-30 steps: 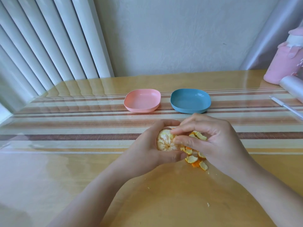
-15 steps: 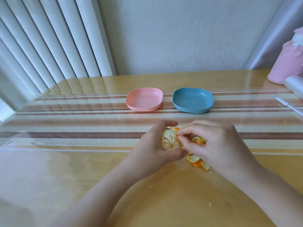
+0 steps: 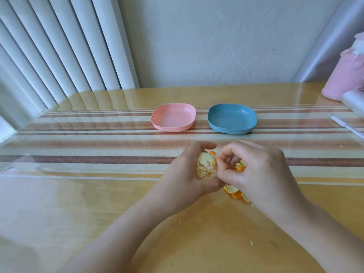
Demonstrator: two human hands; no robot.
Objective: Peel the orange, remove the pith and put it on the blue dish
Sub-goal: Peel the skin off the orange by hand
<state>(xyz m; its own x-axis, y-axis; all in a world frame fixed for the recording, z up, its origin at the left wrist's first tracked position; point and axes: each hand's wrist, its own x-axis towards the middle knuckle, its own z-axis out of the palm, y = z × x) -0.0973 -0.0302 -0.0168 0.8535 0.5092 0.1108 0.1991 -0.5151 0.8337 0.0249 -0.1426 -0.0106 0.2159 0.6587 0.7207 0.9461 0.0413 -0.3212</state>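
Here, left hand point(image 3: 185, 183) grips the orange point(image 3: 206, 168), right hand point(image 3: 262, 170) pinches its edge, blue dish point(image 3: 226, 129) well apart.

Pink dish point(image 3: 173, 117), white blinds point(image 3: 59, 52), pink container point(image 3: 342, 75), white pen point(image 3: 346, 127), striped table point(image 3: 98, 160)

left hand point(image 3: 185, 174) grips orange point(image 3: 206, 168) | right hand point(image 3: 262, 170) pinches its side | peel scraps point(image 3: 234, 192) beneath

Two bare hands and forearms, seen from just above.
The left hand point(image 3: 183, 174) and right hand point(image 3: 262, 174) are small and uncovered; the slim left forearm point(image 3: 122, 239) and right forearm point(image 3: 325, 229) are bare as far as can be seen, with knuckles plain on the right hand's back.
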